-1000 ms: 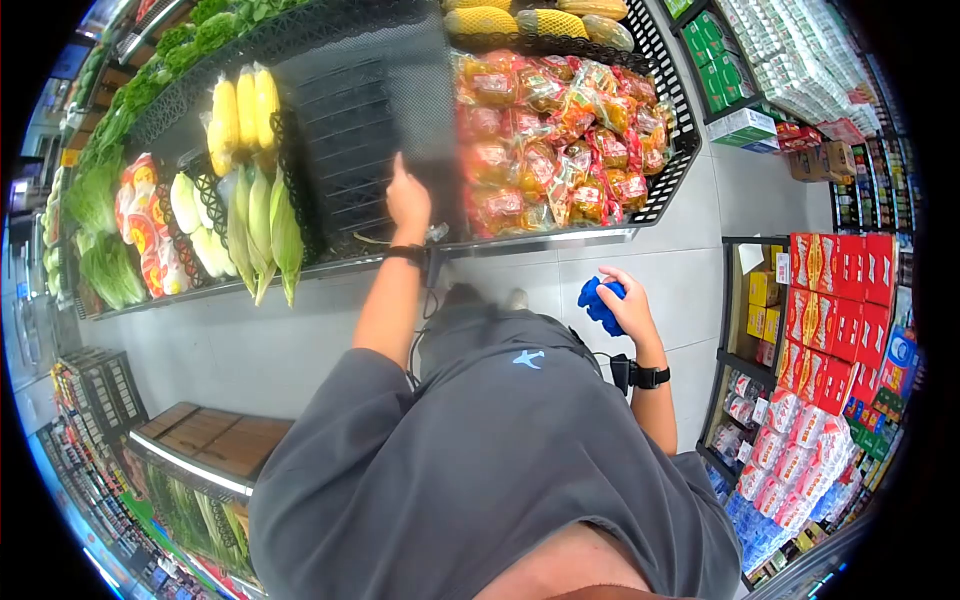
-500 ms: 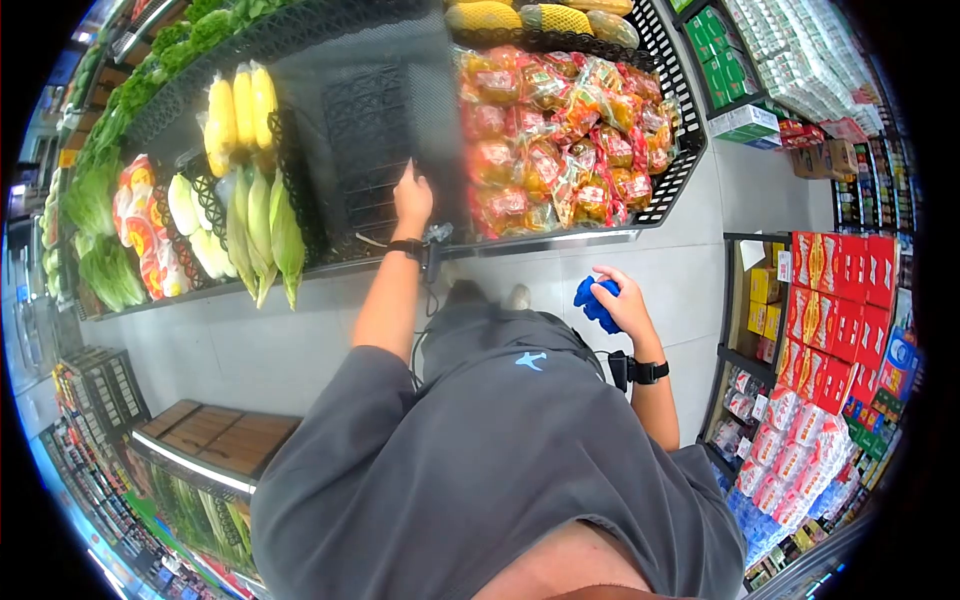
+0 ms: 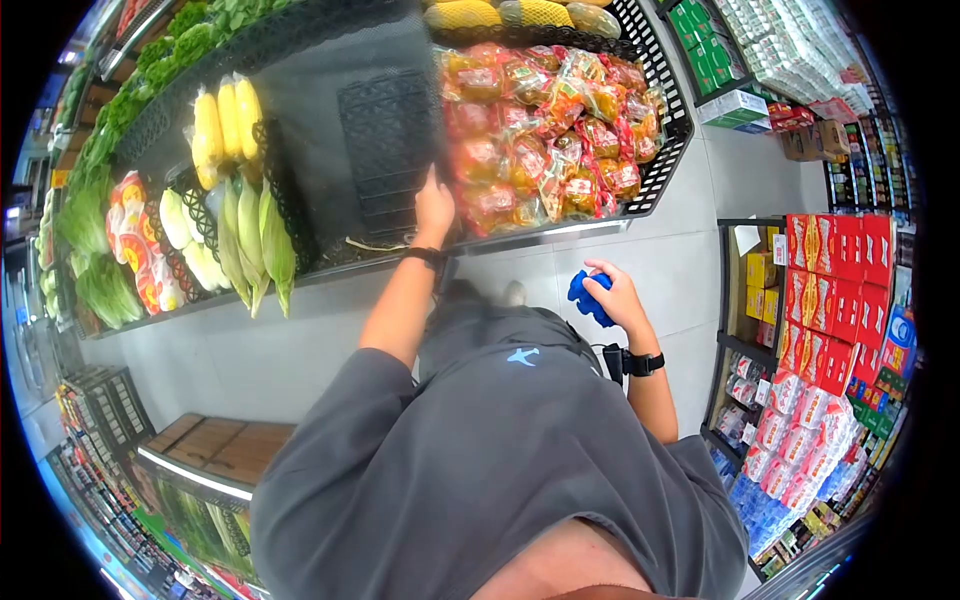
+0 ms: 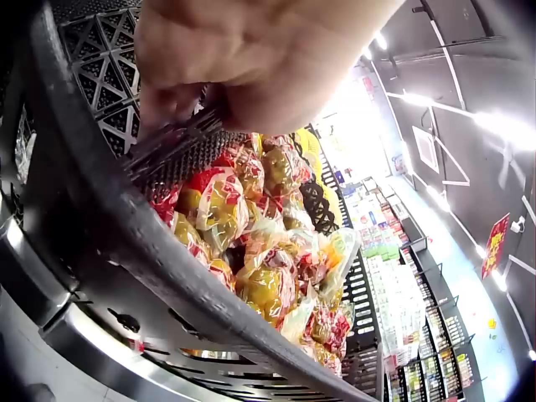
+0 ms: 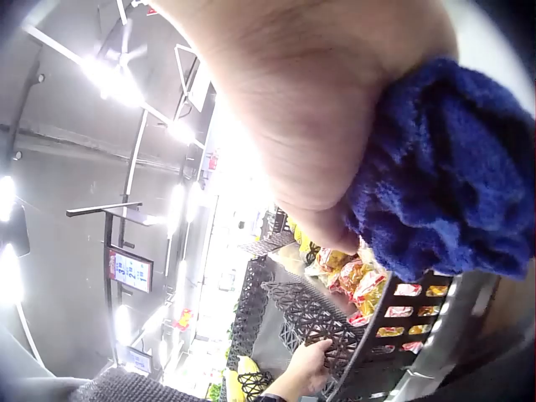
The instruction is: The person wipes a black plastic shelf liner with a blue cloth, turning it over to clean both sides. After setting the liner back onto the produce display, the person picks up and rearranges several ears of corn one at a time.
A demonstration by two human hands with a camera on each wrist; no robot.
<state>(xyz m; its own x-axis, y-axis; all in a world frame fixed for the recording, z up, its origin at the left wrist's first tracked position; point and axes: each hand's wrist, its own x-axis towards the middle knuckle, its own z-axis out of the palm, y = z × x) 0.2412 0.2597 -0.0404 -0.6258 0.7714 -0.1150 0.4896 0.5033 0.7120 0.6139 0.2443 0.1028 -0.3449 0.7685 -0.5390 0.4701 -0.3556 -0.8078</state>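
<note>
My left hand (image 3: 434, 210) is at the front of the produce display, its fingers curled round the edge of a black lattice divider (image 5: 306, 310). In the left wrist view the thumb and fingers close over the divider's mesh (image 4: 172, 159). Just right of the divider lie bagged orange-brown items in red and clear wrap (image 3: 540, 140). On its left is a dark section of the display with a black slatted mat (image 3: 380, 130). My right hand (image 3: 622, 298) holds a crumpled blue cloth (image 3: 590, 298) in front of my body, away from the display.
Yellow corn (image 3: 228, 120) and corn in husks (image 3: 262, 230) lie left of the dark section, leafy greens (image 3: 95, 210) beyond. A perforated black crate wall (image 3: 675, 150) bounds the right end. Red boxes (image 3: 835, 300) stack on a shelf to the right.
My left hand has moved right from over the dark section to the divider's front end and grips it. The divider shows narrower and more of the mat is visible. The right hand keeps the blue cloth.
</note>
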